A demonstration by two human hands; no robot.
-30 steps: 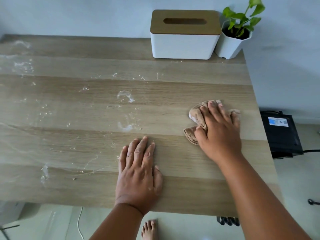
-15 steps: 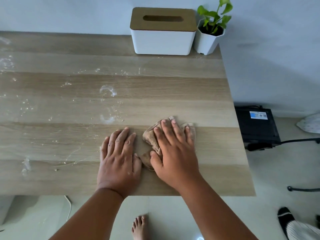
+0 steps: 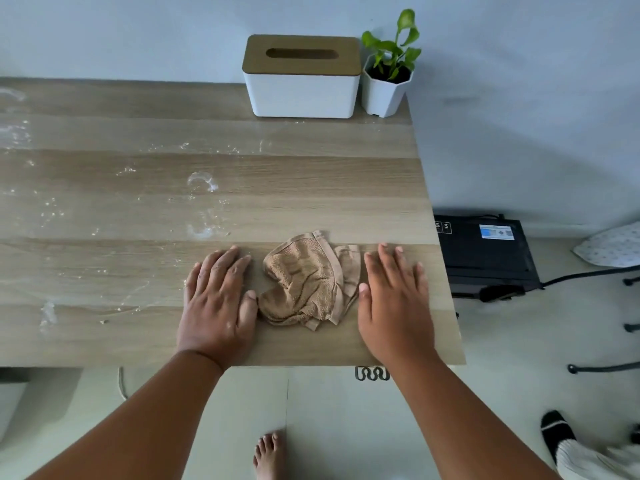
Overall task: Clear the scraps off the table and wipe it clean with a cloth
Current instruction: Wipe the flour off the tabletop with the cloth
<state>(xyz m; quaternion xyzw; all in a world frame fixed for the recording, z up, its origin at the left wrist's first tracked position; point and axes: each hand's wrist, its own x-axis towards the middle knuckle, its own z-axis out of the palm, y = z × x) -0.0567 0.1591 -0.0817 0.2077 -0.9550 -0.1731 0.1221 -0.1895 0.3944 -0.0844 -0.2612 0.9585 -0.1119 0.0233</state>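
Resting flat near the table's (image 3: 311, 174) near edge, both hands lie palm down with straight fingers and hold nothing. The left hand (image 3: 216, 303) sits just left of the cloth (image 3: 304, 285), its thumb touching the cloth's near left edge. The right hand (image 3: 394, 303) sits just right of the cloth, thumb tip at the edge of its loose flap, close to the table's right edge. The cloth, tan and crumpled, lies released on the wood between the two hands.

Below the near edge a bare foot (image 3: 270, 455) stands on the pale floor, and at the near right corner a dark shoe (image 3: 556, 431) with a pale cuff shows.

Farther left and beyond the hands, white smears and specks (image 3: 201, 181) scatter across the tabletop, running out to the far left edge; the strip right of the cloth looks clean.

Right of the table, on the floor, sits a black box (image 3: 485, 254) with a blue label.

At the far edge, against the wall, stands a white tissue box (image 3: 301, 88) with a wooden slotted lid, and just right of it a white pot (image 3: 382, 91) with a green plant at the table's far right corner.
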